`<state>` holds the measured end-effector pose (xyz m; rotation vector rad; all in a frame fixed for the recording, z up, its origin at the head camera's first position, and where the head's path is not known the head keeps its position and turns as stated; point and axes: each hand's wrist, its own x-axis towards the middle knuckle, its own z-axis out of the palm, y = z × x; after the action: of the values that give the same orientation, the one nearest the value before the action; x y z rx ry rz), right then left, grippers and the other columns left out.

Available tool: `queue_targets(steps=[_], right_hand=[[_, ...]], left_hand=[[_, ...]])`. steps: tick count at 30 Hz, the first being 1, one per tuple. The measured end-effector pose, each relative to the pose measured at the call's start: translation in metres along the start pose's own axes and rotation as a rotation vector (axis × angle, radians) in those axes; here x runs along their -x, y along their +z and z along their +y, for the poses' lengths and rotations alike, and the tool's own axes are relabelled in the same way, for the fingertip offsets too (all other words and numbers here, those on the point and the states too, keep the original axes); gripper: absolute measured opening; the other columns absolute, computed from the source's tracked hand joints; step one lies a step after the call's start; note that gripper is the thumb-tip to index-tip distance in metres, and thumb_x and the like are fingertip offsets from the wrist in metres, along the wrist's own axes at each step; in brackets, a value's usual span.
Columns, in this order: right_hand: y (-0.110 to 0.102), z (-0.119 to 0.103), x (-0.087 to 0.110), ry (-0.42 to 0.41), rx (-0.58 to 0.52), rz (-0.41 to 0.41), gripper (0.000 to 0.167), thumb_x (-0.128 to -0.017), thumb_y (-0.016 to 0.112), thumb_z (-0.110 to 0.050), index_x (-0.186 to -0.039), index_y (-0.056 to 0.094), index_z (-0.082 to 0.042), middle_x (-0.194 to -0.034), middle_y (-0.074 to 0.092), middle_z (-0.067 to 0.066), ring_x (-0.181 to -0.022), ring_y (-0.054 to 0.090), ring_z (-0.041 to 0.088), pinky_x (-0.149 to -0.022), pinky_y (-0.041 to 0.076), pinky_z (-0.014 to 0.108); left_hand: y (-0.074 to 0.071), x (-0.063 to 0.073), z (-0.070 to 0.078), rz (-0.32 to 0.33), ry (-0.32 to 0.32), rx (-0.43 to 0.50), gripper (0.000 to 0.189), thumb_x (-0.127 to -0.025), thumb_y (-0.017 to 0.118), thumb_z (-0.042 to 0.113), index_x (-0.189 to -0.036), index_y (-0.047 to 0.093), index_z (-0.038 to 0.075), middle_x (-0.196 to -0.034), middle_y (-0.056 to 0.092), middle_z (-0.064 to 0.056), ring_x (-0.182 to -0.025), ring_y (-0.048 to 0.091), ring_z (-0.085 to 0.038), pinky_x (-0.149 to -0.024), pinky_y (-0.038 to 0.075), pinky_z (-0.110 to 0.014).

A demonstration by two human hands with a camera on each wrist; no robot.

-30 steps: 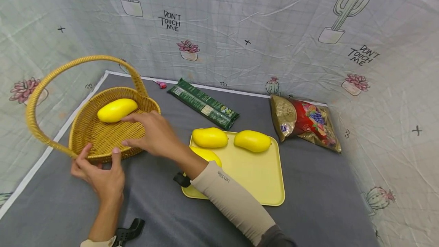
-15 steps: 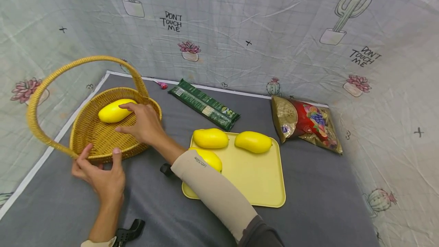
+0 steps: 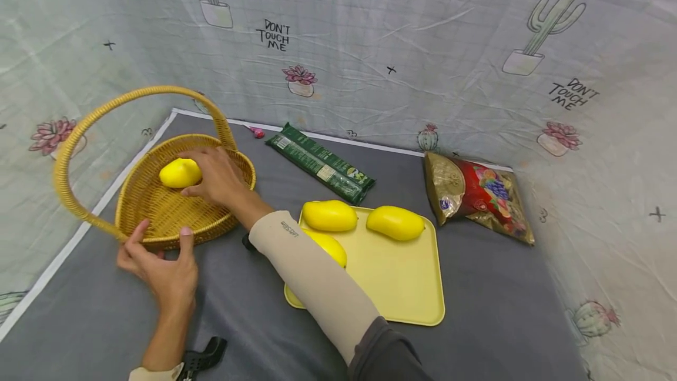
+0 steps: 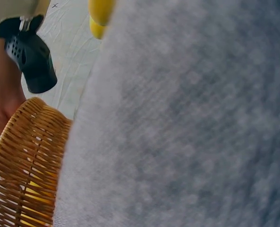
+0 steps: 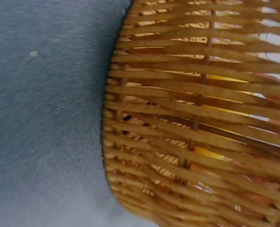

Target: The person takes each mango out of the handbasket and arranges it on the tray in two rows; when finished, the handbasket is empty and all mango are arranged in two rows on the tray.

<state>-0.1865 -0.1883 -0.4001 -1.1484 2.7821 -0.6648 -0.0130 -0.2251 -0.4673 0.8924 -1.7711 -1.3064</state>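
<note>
A yellow mango (image 3: pixel 178 174) lies inside the wicker basket (image 3: pixel 180 216), toward its back. My right hand (image 3: pixel 219 178) reaches over the basket's right rim and grips the mango, fingers over its right end and thumb in front. My left hand (image 3: pixel 166 272) holds the near rim of the basket, thumb and forefinger tips at the edge. In the left wrist view the woven basket wall (image 4: pixel 29 161) stands at lower left, yellow showing through it. Basket weave (image 5: pixel 196 113) fills much of the right wrist view, with the mango partly seen through the gaps.
Right of the basket, a yellow tray (image 3: pixel 391 281) bears three mangoes, one partly hidden by the right sleeve (image 3: pixel 317 281). Behind lie a green packet (image 3: pixel 319 163) and a small pink-wrapped candy (image 3: pixel 257 132). A red and gold bag (image 3: pixel 478 193) lies at back right, beside the cloth wall.
My right hand has moved left and farther over the basket, and its fingers have closed round the mango. The left hand has stayed at the rim. The head view has shifted slightly.
</note>
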Motion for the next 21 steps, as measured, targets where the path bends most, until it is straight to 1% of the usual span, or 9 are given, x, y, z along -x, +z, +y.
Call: queue_targets(steps=[1,4,8,11,13,15,18,21], right_hand=[[0.001,0.001,-0.002,-0.003,-0.003,-0.012,0.077,-0.089,0.082,-0.052,-0.157,0.049,-0.039,-0.162,0.047,-0.018,-0.148,0.042,0.007,-0.124,0.028,0.021],[0.004,0.002,-0.008,0.001,-0.010,-0.041,0.080,-0.088,0.083,-0.052,-0.159,0.047,-0.040,-0.164,0.045,-0.018,-0.153,0.038,0.007,-0.126,0.025,0.023],[0.009,0.000,-0.013,0.019,0.024,-0.079,0.081,-0.088,0.081,-0.055,-0.159,0.044,-0.044,-0.168,0.038,-0.018,-0.157,0.031,0.007,-0.124,0.033,0.026],[0.013,-0.001,-0.015,0.036,0.059,-0.117,0.082,-0.089,0.079,-0.057,-0.160,0.040,-0.047,-0.172,0.030,-0.018,-0.160,0.024,0.006,-0.123,0.035,0.031],[0.015,-0.002,-0.016,0.054,0.075,-0.137,0.082,-0.090,0.078,-0.058,-0.161,0.038,-0.049,-0.174,0.026,-0.018,-0.161,0.021,0.004,-0.123,0.036,0.033],[0.016,-0.002,-0.017,0.056,0.089,-0.139,0.080,-0.090,0.077,-0.057,-0.160,0.039,-0.049,-0.173,0.027,-0.018,-0.160,0.022,0.004,-0.121,0.038,0.033],[0.017,-0.003,-0.018,0.046,0.112,-0.132,0.077,-0.090,0.078,-0.057,-0.158,0.041,-0.050,-0.168,0.035,-0.017,-0.156,0.028,0.005,-0.117,0.041,0.032],[0.017,-0.003,-0.019,0.037,0.129,-0.142,0.073,-0.090,0.079,-0.057,-0.155,0.045,-0.051,-0.163,0.041,-0.016,-0.152,0.034,0.008,-0.114,0.043,0.034]], left_hand=[[0.000,0.000,0.000,0.001,0.007,0.001,0.065,-0.094,0.078,0.038,-0.151,0.045,0.034,-0.158,0.018,0.000,-0.143,0.029,-0.017,-0.101,0.027,-0.033],[0.000,0.001,-0.001,0.003,0.018,0.011,0.065,-0.094,0.079,0.037,-0.150,0.047,0.033,-0.159,0.019,-0.001,-0.145,0.028,-0.015,-0.102,0.028,-0.035],[-0.001,0.001,0.000,-0.009,0.013,0.031,0.064,-0.095,0.078,0.033,-0.150,0.046,0.033,-0.161,0.016,-0.001,-0.149,0.024,-0.013,-0.110,0.029,-0.039],[-0.001,0.001,0.000,-0.021,0.004,0.033,0.064,-0.095,0.077,0.033,-0.151,0.045,0.032,-0.161,0.015,-0.001,-0.149,0.024,-0.014,-0.112,0.030,-0.041],[-0.001,0.002,0.000,-0.026,-0.001,0.026,0.064,-0.095,0.077,0.034,-0.151,0.045,0.033,-0.161,0.015,-0.001,-0.148,0.025,-0.015,-0.110,0.030,-0.041],[-0.001,0.002,0.000,-0.031,-0.005,0.017,0.064,-0.096,0.076,0.035,-0.151,0.044,0.033,-0.161,0.015,-0.001,-0.147,0.026,-0.016,-0.109,0.030,-0.041],[0.000,0.002,0.001,-0.030,-0.008,0.013,0.063,-0.096,0.076,0.035,-0.151,0.044,0.033,-0.161,0.014,-0.001,-0.147,0.026,-0.017,-0.108,0.030,-0.040],[-0.001,0.002,0.001,-0.027,-0.010,0.009,0.063,-0.096,0.076,0.036,-0.151,0.044,0.034,-0.161,0.014,-0.001,-0.147,0.026,-0.016,-0.106,0.031,-0.039]])
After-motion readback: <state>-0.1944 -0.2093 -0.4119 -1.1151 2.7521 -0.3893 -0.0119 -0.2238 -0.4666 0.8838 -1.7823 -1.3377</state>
